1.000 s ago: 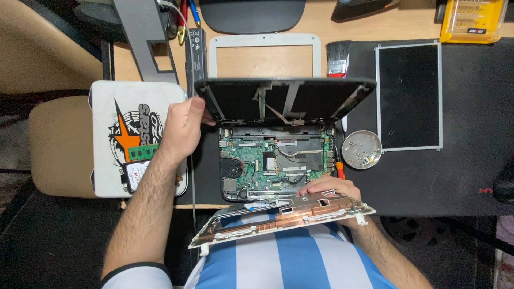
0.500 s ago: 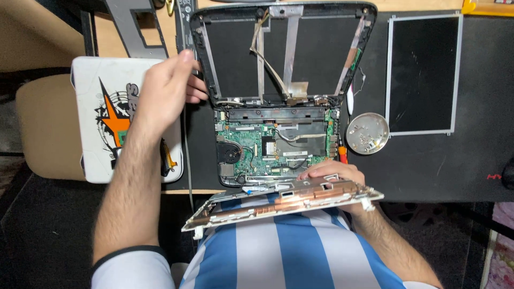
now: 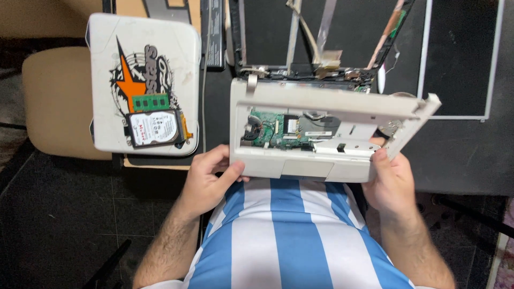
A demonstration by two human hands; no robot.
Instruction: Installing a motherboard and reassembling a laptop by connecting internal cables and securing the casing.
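I see one white palmrest frame gripped by left hand and right hand; beyond left hand, one hard drive, one RAM stick.

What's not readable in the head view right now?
- Laptop base: mostly hidden behind the white palmrest frame; only a green board patch shows through its opening.
- Screen lid: top cut off by the upper edge.
- Round metal dish: mostly covered by the frame.
- Left hand and right hand: the fingers under the frame are hidden.
- Black panel: cut off at the top.
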